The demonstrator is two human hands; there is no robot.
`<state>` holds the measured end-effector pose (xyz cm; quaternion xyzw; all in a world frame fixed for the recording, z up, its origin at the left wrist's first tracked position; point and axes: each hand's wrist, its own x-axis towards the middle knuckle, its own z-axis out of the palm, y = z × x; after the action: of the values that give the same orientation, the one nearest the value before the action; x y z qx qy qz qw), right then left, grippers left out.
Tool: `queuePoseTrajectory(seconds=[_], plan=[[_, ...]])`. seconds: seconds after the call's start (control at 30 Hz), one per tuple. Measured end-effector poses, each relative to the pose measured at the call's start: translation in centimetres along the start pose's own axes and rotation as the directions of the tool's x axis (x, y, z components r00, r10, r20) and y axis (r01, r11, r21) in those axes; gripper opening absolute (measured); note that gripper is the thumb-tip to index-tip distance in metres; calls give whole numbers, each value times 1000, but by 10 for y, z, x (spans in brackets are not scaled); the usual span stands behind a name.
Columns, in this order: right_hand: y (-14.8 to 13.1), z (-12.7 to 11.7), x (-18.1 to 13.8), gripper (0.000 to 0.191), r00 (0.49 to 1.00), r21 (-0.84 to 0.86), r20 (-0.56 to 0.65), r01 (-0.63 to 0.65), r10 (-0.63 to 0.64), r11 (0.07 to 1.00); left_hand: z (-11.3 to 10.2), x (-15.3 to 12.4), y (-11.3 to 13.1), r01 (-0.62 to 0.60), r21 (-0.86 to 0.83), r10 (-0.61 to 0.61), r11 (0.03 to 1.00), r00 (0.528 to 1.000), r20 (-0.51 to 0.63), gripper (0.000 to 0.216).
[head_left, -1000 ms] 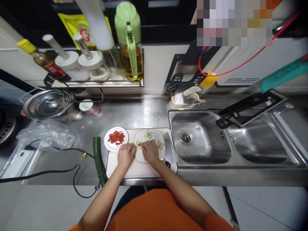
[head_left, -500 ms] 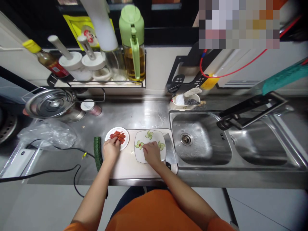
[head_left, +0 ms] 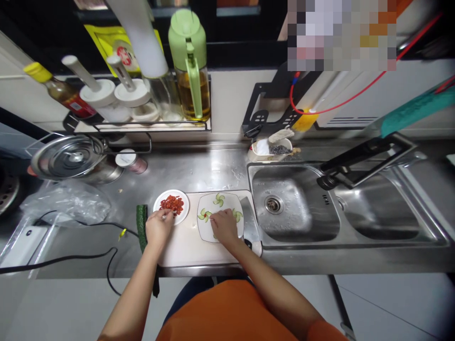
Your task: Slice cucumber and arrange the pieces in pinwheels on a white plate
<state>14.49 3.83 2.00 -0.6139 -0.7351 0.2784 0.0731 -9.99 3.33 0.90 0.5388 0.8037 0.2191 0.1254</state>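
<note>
1. Left hand (head_left: 159, 228): positioned at the lower edge of the round white dish (head_left: 185, 217), fingertips reaching over the rim close to the red pieces (head_left: 171, 203). The fingers are bent; whether they are pressed together or clamped on a piece cannot be told.
2. Right hand (head_left: 225, 227): over the square white plate (head_left: 203, 233), fingers curled and pointing left, tips just beside the left slice group. Whether the fingertips meet or grip anything cannot be told.
3. Red pieces: heaped in the round white dish, which sits at the upper left corner of the cutting board (head_left: 188, 251).
4. Square white plate: rests on the board, right of the dish and apart from it. Three fanned groups of pale green slices are visible: the upper slice group (head_left: 219, 200), the left slice group (head_left: 202, 216) and the right slice group (head_left: 237, 216), the last partly behind the right hand. A small red bit lies at the middle of the left group.
5. Knife (head_left: 250, 220): blade along the board's right side, beside the plate.
6. Cucumber (head_left: 141, 222): on the steel counter (head_left: 192, 166), left of the board, partly hidden by the left hand and forearm.
7. Sink (head_left: 298, 239): two basins, right of the board.
</note>
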Motion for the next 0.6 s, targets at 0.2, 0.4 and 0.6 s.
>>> queuePoseTrajectory(seconds=[0.2, 0.4, 0.6], plan=[[2, -6, 4, 21, 1000, 26, -23, -19, 20, 999, -5, -7, 25, 21, -203, -10, 979, 998, 58, 22], [12, -18, 16, 20, 986, 86, -104, -119, 128, 989, 34, -10, 87, -190, -409, 280, 893, 945, 172, 16], [25, -31, 31, 22, 970, 137, -156, -164, 184, 977, 64, -3, 115, -286, -455, 411, 843, 889, 203, 13]])
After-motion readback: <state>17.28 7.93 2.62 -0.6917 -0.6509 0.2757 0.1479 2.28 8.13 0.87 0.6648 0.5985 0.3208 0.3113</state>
